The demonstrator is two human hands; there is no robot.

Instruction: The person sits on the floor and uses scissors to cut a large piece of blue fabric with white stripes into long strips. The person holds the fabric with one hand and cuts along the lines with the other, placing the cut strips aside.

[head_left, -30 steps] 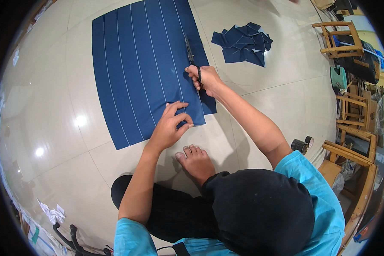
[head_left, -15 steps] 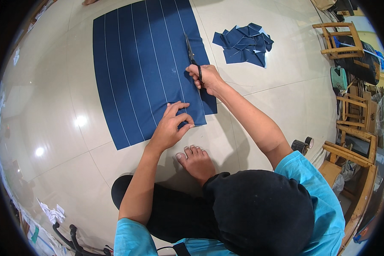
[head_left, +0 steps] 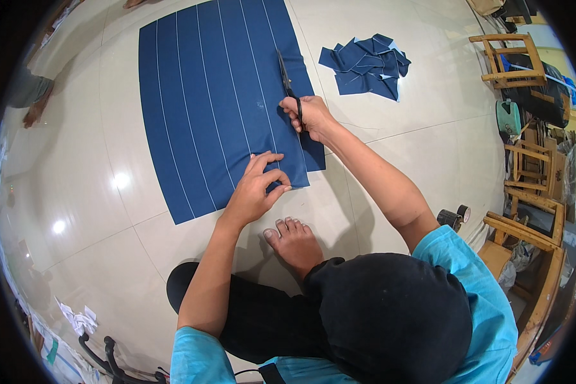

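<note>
Gripping scissors [head_left: 287,82], right fingers [head_left: 289,104] curled, left fingers [head_left: 271,157] part-spread on blue cloth [head_left: 189,121].

Workshop or room at home, hard to tell which, shiny tiled floor [head_left: 422,163], blue cloth [head_left: 192,109] with white lines, scissors [head_left: 288,86], cloth scraps [head_left: 365,67], wooden stools [head_left: 515,79]

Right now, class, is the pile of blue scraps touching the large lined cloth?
Apart: the head view shows pale floor between the pile of blue scraps and the lined cloth.
</note>
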